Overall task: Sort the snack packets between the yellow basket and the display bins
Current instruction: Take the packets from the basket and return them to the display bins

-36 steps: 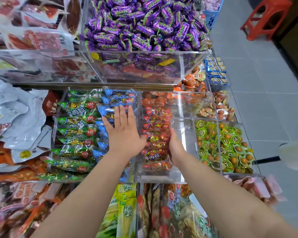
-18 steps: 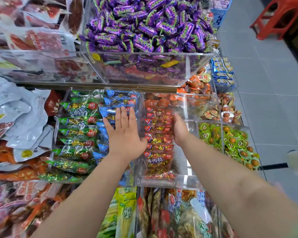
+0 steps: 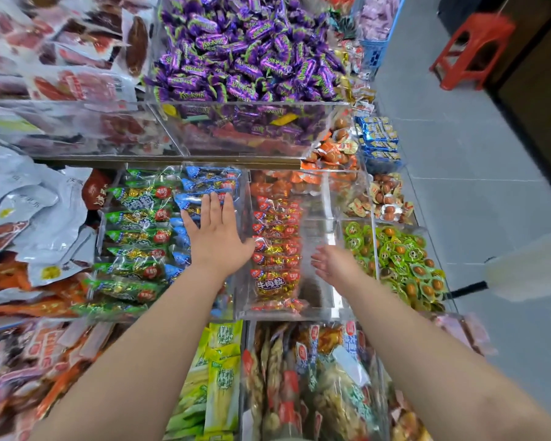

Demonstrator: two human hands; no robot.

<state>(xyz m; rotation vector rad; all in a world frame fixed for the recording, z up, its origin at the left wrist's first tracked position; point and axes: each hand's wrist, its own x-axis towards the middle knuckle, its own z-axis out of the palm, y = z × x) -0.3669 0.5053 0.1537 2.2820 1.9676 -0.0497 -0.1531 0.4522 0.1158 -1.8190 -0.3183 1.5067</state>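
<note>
Left hand: open and flat, palm down, fingers straight and close together, thumb splayed out to the right. The fingers lie on the blue packets.
Left arm: bare forearm, reaching in from the lower left, wrist straight.
Right hand: blurred. The fingers look loosely stretched and slightly spread, gripping nothing. It is over the right part of the clear bin, just beside the red packets. Whether it touches anything cannot be told.
Right arm: bare forearm, coming in from the lower right.
Packets: the red ones are stacked in a row along the left side of the clear bin. The blue packets and green packets fill the bins to its left.
Behind: purple sweets are heaped in the upper bin.
</note>
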